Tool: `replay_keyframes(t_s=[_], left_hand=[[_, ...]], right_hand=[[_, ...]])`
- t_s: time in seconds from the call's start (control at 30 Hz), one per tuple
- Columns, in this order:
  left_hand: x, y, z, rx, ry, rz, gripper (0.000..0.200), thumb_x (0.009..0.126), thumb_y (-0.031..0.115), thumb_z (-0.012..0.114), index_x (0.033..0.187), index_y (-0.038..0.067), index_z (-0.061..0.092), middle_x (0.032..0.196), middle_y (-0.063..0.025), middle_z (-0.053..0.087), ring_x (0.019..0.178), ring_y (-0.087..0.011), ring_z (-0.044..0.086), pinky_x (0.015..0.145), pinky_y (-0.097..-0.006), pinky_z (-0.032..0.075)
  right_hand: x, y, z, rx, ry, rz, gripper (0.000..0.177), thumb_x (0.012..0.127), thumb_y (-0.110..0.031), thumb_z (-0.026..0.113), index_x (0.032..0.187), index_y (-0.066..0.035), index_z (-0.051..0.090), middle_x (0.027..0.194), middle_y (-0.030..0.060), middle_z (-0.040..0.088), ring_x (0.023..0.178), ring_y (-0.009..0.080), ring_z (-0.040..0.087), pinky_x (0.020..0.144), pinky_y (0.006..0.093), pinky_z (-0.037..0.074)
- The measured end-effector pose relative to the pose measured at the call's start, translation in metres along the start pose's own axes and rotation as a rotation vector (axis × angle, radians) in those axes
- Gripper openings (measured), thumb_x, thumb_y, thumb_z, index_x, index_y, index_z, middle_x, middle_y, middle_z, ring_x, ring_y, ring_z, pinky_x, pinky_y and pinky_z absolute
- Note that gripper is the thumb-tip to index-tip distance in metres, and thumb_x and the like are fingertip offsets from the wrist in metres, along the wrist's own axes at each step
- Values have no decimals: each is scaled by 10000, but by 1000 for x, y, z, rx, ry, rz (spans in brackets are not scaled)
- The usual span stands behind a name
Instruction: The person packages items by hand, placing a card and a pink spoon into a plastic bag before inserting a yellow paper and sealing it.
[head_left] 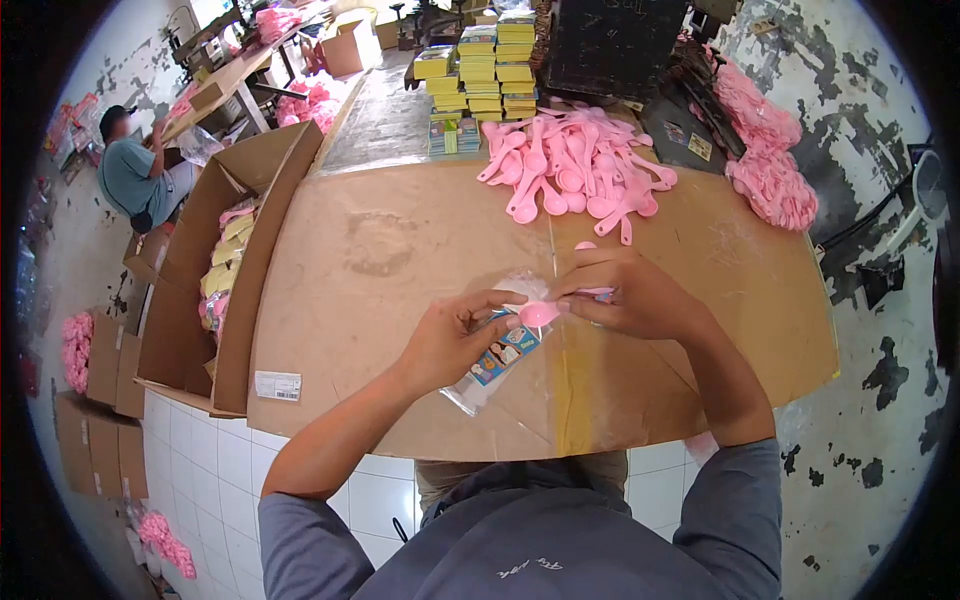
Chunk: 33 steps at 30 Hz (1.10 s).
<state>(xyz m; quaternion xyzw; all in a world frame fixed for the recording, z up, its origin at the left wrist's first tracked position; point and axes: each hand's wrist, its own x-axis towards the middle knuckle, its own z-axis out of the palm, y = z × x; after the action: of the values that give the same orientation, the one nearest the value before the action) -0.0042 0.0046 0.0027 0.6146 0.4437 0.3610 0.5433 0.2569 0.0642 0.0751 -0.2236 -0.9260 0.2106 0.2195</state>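
Observation:
In front of me, a pink measuring spoon (540, 315) is between my two hands, its bowl over a clear plastic bag (467, 396). A blue printed card (508, 349) shows through the bag. My left hand (458, 338) is closed on the bag near its upper end, with thumb and forefinger beside the spoon's bowl. My right hand (632, 293) is closed round the spoon's handle, which its fingers partly hide. More pink shows just beyond the right hand. Farther up the table lies a heap of pink spoons (575, 165).
Stacks of yellow-edged cards (480, 75) stand behind the spoon heap. An open cardboard box (272, 270) with packed bags borders the table on the left. Pink bundles (770, 190) hang at the right edge. A seated person (140, 170) is at far left. Cardboard (340, 330) covers the table.

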Motion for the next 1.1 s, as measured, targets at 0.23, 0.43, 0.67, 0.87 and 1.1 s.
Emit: replay_keyframes(t_s=[0.23,0.43,0.67,0.87,1.1], left_hand=[[-3,5,3,110,-35,-73,293,1011,147,688,1264,2,694,979,-48,756,821,-45,663,697,-235,547],[-5,5,5,120,-66,-9,301,1006,128,685,1271,-15,687,1019,-56,760,864,-72,676,755,-254,556],[-7,11,3,-309,-199,30,367,996,148,703,1314,-24,643,1087,-70,758,965,-87,673,841,-252,536],[-7,12,-6,-426,-328,56,427,994,231,716,1341,3,614,1088,-68,752,929,-93,681,811,-239,525],[-7,8,-9,-487,-404,38,528,952,319,764,1346,9,599,1062,-69,745,932,-113,695,808,-237,528]], right_hand=[[19,-15,24,192,203,173,167,975,-144,639,1028,-8,719,949,111,697,795,211,677,770,376,528],[30,-6,25,457,245,279,278,1038,-210,575,1124,30,687,1030,112,701,958,177,669,900,362,530],[36,-19,47,1397,131,304,328,1054,-245,532,1261,-24,659,1251,124,659,1258,227,576,1173,421,368],[17,-24,-3,539,-168,-19,370,1030,-205,562,1351,-38,640,1294,128,659,1290,280,568,1172,426,363],[13,-24,-5,748,-125,-89,266,926,-34,704,1192,-34,722,1206,103,698,1199,248,624,1070,409,444]])
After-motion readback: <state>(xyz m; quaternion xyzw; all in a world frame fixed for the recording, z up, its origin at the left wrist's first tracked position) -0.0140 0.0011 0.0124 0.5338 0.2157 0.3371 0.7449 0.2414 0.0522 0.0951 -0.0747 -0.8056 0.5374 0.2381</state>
